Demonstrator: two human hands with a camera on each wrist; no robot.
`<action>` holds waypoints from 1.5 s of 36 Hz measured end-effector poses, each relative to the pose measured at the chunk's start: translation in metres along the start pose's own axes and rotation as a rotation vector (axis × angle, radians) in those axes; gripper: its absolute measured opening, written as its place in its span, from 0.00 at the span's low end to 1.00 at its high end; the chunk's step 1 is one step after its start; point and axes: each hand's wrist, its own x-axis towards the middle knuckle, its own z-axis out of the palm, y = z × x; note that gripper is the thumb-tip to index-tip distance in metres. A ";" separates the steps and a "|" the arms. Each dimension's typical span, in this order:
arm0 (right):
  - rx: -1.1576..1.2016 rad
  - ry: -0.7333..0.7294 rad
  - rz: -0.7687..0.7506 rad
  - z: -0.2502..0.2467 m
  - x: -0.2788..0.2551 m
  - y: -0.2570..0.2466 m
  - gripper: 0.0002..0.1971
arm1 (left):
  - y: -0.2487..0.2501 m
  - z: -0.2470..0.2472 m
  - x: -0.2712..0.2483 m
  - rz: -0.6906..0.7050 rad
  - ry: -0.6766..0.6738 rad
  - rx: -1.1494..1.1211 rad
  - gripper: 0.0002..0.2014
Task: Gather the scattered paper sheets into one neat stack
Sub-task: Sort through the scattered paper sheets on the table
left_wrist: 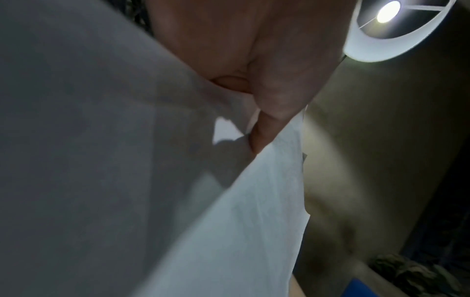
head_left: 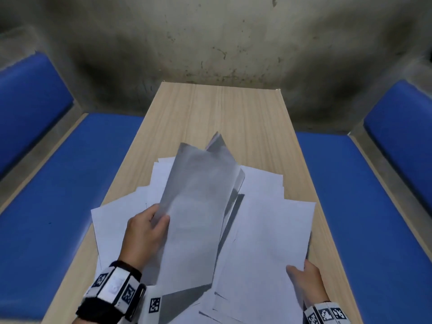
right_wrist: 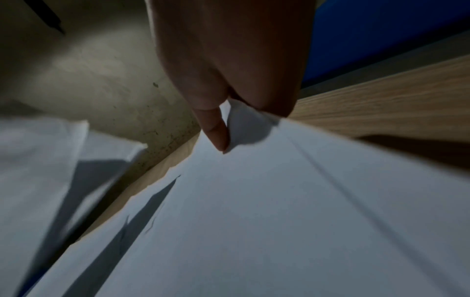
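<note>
Nearest, at about five o'clock, the right hand [head_left: 304,280] grips the near edge of a sheet [head_left: 264,242], thumb on top and fingers out of sight beneath; the sheet lies over the loose papers. At seven o'clock the left hand [head_left: 146,232], a marker-covered wristband [head_left: 114,288] on its wrist, pinches a sheaf [head_left: 198,206] by its left edge and holds it tilted up off the desk, its far end pointing toward twelve. The sheaf's face is grey in shadow, and it throws a dark shadow onto the papers below.

Under both hands the loose papers [head_left: 112,220] fan out, overlapping and askew, across the near half of the desk [head_left: 210,106], corners poking out toward nine and two o'clock.

The desk is pale wood grain, narrow, running away toward twelve, its far half bare. Blue padded benches flank it at nine [head_left: 58,183] and three o'clock [head_left: 378,206]. Past the desk's far end rises a stained, scuffed concrete wall [head_left: 210,38]. A round lamp [left_wrist: 389,30] glows overhead.
</note>
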 end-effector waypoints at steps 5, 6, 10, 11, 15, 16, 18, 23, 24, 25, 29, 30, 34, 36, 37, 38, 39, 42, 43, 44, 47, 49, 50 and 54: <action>-0.104 -0.040 0.020 0.003 0.005 0.009 0.16 | 0.029 -0.014 0.007 0.068 0.011 -0.133 0.05; -0.095 -0.046 0.033 0.004 0.004 0.008 0.15 | 0.033 -0.015 0.009 0.073 0.016 -0.156 0.05; -0.063 -0.075 0.086 0.004 0.005 0.011 0.14 | 0.036 -0.001 0.010 -0.018 -0.010 -0.272 0.11; -0.071 -0.077 0.094 0.004 0.006 0.012 0.14 | 0.033 0.008 0.009 -0.056 -0.024 -0.286 0.09; -0.018 -0.106 0.164 0.002 0.005 0.016 0.15 | -0.001 0.060 -0.006 -0.230 -0.141 -0.219 0.08; -0.002 -0.110 0.187 0.002 0.005 0.017 0.16 | -0.010 0.074 -0.012 -0.267 -0.168 -0.216 0.06; 0.067 -0.093 0.229 0.002 0.006 0.019 0.19 | -0.030 0.103 -0.025 -0.380 -0.217 -0.198 0.08; 0.334 -0.182 0.353 0.011 -0.016 0.004 0.22 | -0.057 0.155 -0.060 -0.575 -0.299 -0.149 0.22; 0.314 -0.207 0.330 0.014 -0.018 0.005 0.19 | -0.058 0.162 -0.065 -0.605 -0.304 -0.152 0.27; 0.292 -0.218 0.299 0.016 -0.018 0.011 0.15 | -0.061 0.169 -0.069 -0.635 -0.311 -0.139 0.30; 0.064 -0.154 0.184 0.023 -0.012 0.033 0.21 | -0.048 0.175 -0.080 -0.582 -0.352 -0.062 0.22; 0.038 -0.140 0.178 0.024 -0.013 0.034 0.21 | -0.047 0.171 -0.080 -0.536 -0.345 -0.009 0.14; 0.042 -0.119 0.168 0.024 -0.010 0.033 0.20 | -0.062 0.142 -0.068 -0.453 -0.128 0.304 0.09; 0.025 -0.128 0.161 0.022 -0.009 0.034 0.21 | -0.079 0.125 -0.062 -0.498 -0.029 0.450 0.16; 0.020 -0.135 0.151 0.022 -0.010 0.032 0.21 | -0.085 0.117 -0.058 -0.552 0.003 0.489 0.22; 0.017 -0.144 0.140 0.021 -0.011 0.030 0.20 | -0.092 0.110 -0.055 -0.615 0.023 0.516 0.28; 0.017 -0.148 0.127 0.020 -0.011 0.029 0.19 | -0.100 0.103 -0.051 -0.666 0.045 0.520 0.33; 0.018 -0.148 0.091 0.019 -0.014 0.024 0.16 | -0.112 0.091 -0.042 -0.758 0.062 0.489 0.39; 0.020 -0.146 0.087 0.020 -0.015 0.023 0.15 | -0.114 0.089 -0.041 -0.777 0.057 0.482 0.39; 0.016 -0.148 0.079 0.020 -0.016 0.023 0.15 | -0.116 0.087 -0.039 -0.787 0.051 0.485 0.38; -0.010 -0.136 0.077 0.020 -0.016 0.023 0.15 | -0.118 0.085 -0.037 -0.768 0.023 0.518 0.33; -0.041 -0.130 0.069 0.021 -0.016 0.023 0.13 | -0.120 0.084 -0.036 -0.748 0.026 0.487 0.31; -0.059 -0.128 0.064 0.020 -0.017 0.022 0.13 | -0.119 0.084 -0.035 -0.742 0.022 0.479 0.30; -0.103 -0.102 0.059 0.021 -0.017 0.021 0.18 | -0.121 0.082 -0.035 -0.740 0.001 0.536 0.23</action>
